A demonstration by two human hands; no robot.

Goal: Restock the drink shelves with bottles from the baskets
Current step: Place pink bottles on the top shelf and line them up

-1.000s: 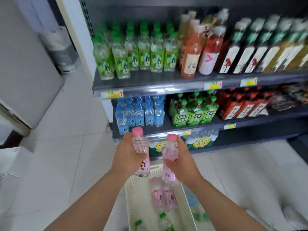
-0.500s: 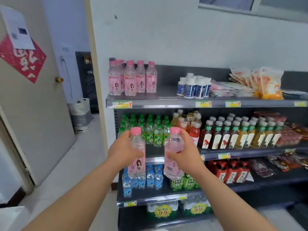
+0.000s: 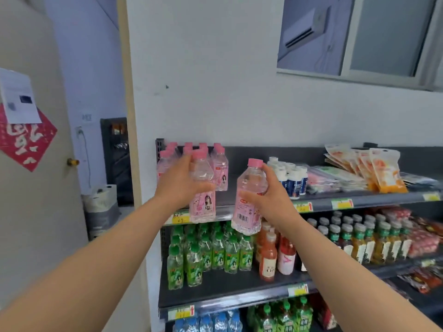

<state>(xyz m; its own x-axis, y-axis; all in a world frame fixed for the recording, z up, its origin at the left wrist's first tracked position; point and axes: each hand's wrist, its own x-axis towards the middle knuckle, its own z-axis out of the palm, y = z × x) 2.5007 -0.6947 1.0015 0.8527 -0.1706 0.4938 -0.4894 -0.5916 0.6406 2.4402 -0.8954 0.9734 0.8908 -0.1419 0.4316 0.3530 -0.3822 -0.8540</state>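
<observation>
Your left hand point(image 3: 182, 185) is wrapped around the body of a pink-capped bottle point(image 3: 202, 188), thumb across the front above the label. You hold it upright at the left end of the top shelf point(image 3: 321, 200). Its base hangs in front of the shelf's front edge, over a yellow price tag point(image 3: 180, 218). Just behind it stands the row of matching pink bottles point(image 3: 221, 164) already on that shelf, several deep against the back panel.

Your right hand point(image 3: 271, 200) grips a second pink bottle point(image 3: 250, 195) from the right side, fingers curled round its shoulder and body. This one tilts, cap toward the right, barcode facing you. Its base sits lower than the shelf edge, in front of the stock below. It is clear of the shelf and apart from the left bottle.

To the right on the top shelf stands a cluster of white bottles with blue labels point(image 3: 292, 178), then flat snack packets point(image 3: 383, 168).

The middle shelf point(image 3: 227, 283) carries green-capped bottles point(image 3: 215, 252), orange and red drinks point(image 3: 275, 255), and grey-capped tea bottles point(image 3: 359, 238). Below, blue bottles point(image 3: 211, 322) and more green ones point(image 3: 282, 315) show.
</observation>
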